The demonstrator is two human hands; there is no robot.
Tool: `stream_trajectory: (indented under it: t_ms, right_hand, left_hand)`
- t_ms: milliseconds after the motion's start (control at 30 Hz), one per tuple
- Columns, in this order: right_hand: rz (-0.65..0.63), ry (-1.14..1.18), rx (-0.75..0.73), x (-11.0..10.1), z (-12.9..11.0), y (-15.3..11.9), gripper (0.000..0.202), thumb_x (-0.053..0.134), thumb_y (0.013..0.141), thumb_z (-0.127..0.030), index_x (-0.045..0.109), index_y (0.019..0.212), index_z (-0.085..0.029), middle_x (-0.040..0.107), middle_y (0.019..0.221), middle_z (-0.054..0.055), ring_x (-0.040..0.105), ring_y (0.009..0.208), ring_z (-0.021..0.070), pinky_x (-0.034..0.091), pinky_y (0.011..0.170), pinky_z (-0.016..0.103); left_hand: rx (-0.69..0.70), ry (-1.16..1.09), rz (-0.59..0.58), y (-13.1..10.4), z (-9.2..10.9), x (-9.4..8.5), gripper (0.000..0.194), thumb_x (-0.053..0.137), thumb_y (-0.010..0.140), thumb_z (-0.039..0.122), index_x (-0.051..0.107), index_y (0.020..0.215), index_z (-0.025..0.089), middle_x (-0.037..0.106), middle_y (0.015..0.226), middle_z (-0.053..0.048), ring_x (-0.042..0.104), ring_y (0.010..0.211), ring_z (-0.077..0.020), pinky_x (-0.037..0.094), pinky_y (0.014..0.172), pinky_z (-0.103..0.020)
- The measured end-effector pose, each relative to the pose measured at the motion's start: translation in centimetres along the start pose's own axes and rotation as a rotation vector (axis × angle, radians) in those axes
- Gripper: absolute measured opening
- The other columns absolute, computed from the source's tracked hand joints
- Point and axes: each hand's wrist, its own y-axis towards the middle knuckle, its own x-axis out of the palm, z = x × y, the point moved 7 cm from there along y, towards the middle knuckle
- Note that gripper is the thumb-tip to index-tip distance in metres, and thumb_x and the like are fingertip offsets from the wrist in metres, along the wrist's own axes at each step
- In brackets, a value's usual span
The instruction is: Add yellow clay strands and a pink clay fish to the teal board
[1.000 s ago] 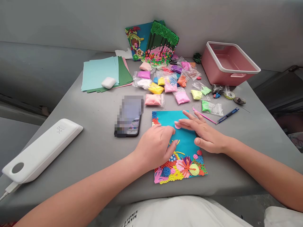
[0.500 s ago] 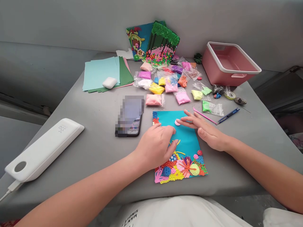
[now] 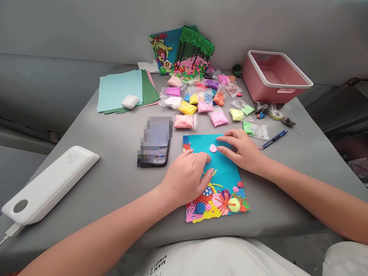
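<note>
2 hands apart, neither clamped on anything: left hand [image 3: 185,176] on blue card [image 3: 225,165], right hand [image 3: 240,149] over its upper right, thumb by pink disc [image 3: 213,148]. Disc sits on card's upper half.

One pale pink disc [image 3: 213,148] — one phone [image 3: 161,153], one bin [image 3: 268,84], one cutter [image 3: 274,139].

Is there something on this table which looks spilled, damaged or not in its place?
I see nothing spilled or damaged. Only slightly untidy: the coloured sheets are stacked unevenly, and a small red lump lies loose, outside the plastic bags.
</note>
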Motion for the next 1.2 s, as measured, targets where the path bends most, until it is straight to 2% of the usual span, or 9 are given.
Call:
stream_trajectory:
  t_ms: [200,300,367,467,600,700,833,967,1200]
  right_hand:
    - [0.06,-0.062,-0.032,0.7,-1.1,0.8,0.022,0.064,0.094,-0.04,0.076,0.101,-0.023,0.067,0.11,0.011,0.058,0.107,0.0296,0.05,0.096,0.051]
    - [0.054,0.044,-0.046,0.5,-1.8,0.7,0.012,0.067,0.092,-0.032,0.073,0.095,-0.022,0.071,0.106,0.009,0.062,0.103,0.0267,0.051,0.093,0.047]
    - [0.044,0.153,-0.003,0.3,-2.1,0.6,0.008,0.068,0.091,-0.029,0.069,0.092,-0.021,0.073,0.096,0.006,0.066,0.092,0.0225,0.054,0.083,0.041]
    - [0.069,0.342,0.104,-0.1,-2.4,0.2,0.014,0.071,0.088,-0.033,0.065,0.095,-0.022,0.072,0.085,0.002,0.067,0.077,0.0171,0.055,0.067,0.032]
    - [0.182,0.402,0.037,-1.0,-3.8,-0.4,0.021,0.071,0.09,-0.032,0.063,0.108,-0.023,0.074,0.089,0.002,0.071,0.079,0.0162,0.061,0.073,0.031]
    - [0.321,0.207,-0.096,-2.0,-5.2,-0.9,0.018,0.068,0.092,-0.027,0.062,0.109,-0.025,0.075,0.09,0.002,0.073,0.081,0.0171,0.062,0.078,0.033]
    - [0.384,0.112,-0.205,-2.2,-6.0,-1.0,0.019,0.066,0.094,-0.023,0.06,0.112,-0.025,0.075,0.088,0.001,0.073,0.08,0.0169,0.06,0.077,0.032]
    - [0.406,0.059,-0.303,-2.1,-6.4,-1.2,0.022,0.068,0.092,-0.023,0.058,0.111,-0.026,0.074,0.083,0.0,0.07,0.074,0.0175,0.058,0.074,0.034]
    - [0.451,0.028,-0.352,-1.9,-6.5,-1.4,0.023,0.066,0.094,-0.029,0.053,0.113,-0.027,0.066,0.085,0.002,0.064,0.073,0.0178,0.057,0.065,0.032]
  left_hand:
    - [0.009,-0.001,0.012,0.0,-0.1,0.0,0.012,0.05,0.098,0.028,0.053,0.105,0.019,0.077,0.101,-0.009,0.075,0.093,-0.0276,0.052,0.1,-0.052]
    - [0.015,-0.02,0.023,-0.1,-0.1,0.0,0.013,0.05,0.098,0.028,0.054,0.106,0.018,0.076,0.101,-0.011,0.073,0.093,-0.0278,0.055,0.094,-0.05]
    - [0.005,-0.042,0.074,-0.1,-0.1,-0.4,0.016,0.051,0.098,0.027,0.053,0.11,0.017,0.074,0.104,-0.012,0.07,0.097,-0.0278,0.056,0.089,-0.047]
    - [-0.074,-0.091,0.187,0.1,-0.6,-1.7,0.021,0.054,0.097,0.027,0.052,0.116,0.018,0.07,0.112,-0.013,0.066,0.106,-0.0266,0.056,0.09,-0.044]
    - [-0.284,-0.352,0.241,0.4,-2.0,-2.7,0.015,0.061,0.094,0.031,0.055,0.104,0.021,0.068,0.102,-0.007,0.068,0.092,-0.0193,0.059,0.082,-0.036]
    - [-0.417,-0.663,0.214,0.5,-2.5,-2.1,0.015,0.063,0.094,0.033,0.057,0.098,0.021,0.069,0.099,-0.005,0.07,0.091,-0.017,0.06,0.084,-0.034]
    - [-0.471,-0.968,0.133,0.4,-2.2,-0.8,0.015,0.059,0.096,0.031,0.059,0.106,0.019,0.072,0.114,-0.01,0.07,0.112,-0.0205,0.058,0.098,-0.037]
    - [-0.495,-1.09,0.06,0.4,-1.8,0.0,0.016,0.06,0.095,0.027,0.059,0.108,0.018,0.072,0.119,-0.011,0.069,0.116,-0.0209,0.056,0.103,-0.04]
    - [-0.613,-1.257,0.019,0.5,-1.9,0.7,0.019,0.07,0.089,0.029,0.059,0.1,0.019,0.076,0.106,-0.009,0.073,0.11,-0.0238,0.058,0.1,-0.044]
